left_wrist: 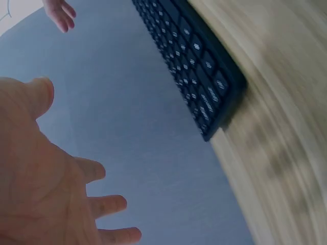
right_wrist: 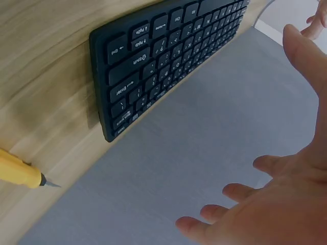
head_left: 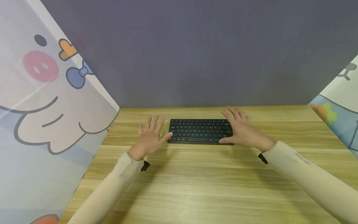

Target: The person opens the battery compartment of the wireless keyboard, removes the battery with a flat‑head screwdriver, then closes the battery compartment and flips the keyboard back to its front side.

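Observation:
A black keyboard [head_left: 199, 131] lies flat on the wooden table near the back wall. At its left end is my left hand [head_left: 149, 140], fingers spread and straight, the thumb in front of the keyboard's left edge in the head view. My right hand [head_left: 242, 132] hovers over the right end and covers that corner from above. Both wrist views show a gap between each hand and the keyboard [right_wrist: 163, 64]. Neither palm holds anything. In the right wrist view, a yellow-handled tool [right_wrist: 19, 169] with a thin metal tip lies beyond the keyboard's right end; its exact kind is unclear.
A grey upright panel [head_left: 195, 56] stands along the table's back edge. Cartoon-printed sheets flank the table, one on the left [head_left: 92, 99] and one on the right [head_left: 341, 93]. Bare wood [head_left: 195, 180] stretches in front of the keyboard between my forearms.

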Motion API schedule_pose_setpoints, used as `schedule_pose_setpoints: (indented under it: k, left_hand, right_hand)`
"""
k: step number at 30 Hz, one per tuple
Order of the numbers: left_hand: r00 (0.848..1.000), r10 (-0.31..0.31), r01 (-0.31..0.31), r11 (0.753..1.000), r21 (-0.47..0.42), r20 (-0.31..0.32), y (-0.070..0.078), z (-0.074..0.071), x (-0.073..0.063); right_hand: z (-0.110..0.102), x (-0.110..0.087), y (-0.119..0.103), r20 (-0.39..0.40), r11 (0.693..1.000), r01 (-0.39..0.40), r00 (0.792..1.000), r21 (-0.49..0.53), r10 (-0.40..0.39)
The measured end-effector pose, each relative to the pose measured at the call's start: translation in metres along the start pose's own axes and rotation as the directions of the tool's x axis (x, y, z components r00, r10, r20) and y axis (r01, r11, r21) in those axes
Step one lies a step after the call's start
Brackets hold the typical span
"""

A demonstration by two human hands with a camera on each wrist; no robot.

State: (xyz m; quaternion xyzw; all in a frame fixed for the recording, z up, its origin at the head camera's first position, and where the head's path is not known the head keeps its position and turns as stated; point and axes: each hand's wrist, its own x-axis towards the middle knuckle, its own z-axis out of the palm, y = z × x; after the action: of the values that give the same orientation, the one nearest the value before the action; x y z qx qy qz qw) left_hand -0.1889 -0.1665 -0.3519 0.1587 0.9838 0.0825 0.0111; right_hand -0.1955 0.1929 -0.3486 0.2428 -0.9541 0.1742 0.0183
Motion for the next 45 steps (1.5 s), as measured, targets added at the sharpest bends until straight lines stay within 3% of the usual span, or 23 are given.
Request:
schedule_pose_setpoints:
  k: [8, 18, 29, 36, 45]
  left_hand:
    - [1.0, -0.012, 0.012, 1.0, -0.011, 0.011, -0.01, 0.008, 0.004]
    - [0.998, 0.033, -0.037, 0.997, -0.075, -0.054, -0.03, 0.024, 0.016]
    - [1.0, 0.021, -0.02, 0.992, -0.122, 0.003, -0.045, 0.043, 0.029]
    - [0.999, 0.031, -0.025, 0.991, -0.133, 0.044, -0.048, 0.049, 0.035]
    - [0.991, -0.011, 0.032, 0.988, -0.154, 0.136, -0.047, 0.049, 0.037]
  right_hand:
    - [0.015, 0.017, 0.004, 0.033, 1.0, 0.01, 0.999, -0.003, -0.01]
    - [0.038, 0.04, 0.001, 0.17, 0.996, 0.039, 0.984, 0.078, -0.052]
    - [0.062, 0.075, -0.014, 0.296, 0.994, 0.001, 0.955, 0.105, -0.032]
    - [0.073, 0.092, -0.023, 0.306, 0.996, 0.019, 0.951, 0.093, -0.047]
    - [0.083, 0.107, -0.04, 0.323, 0.999, 0.021, 0.946, 0.044, -0.034]
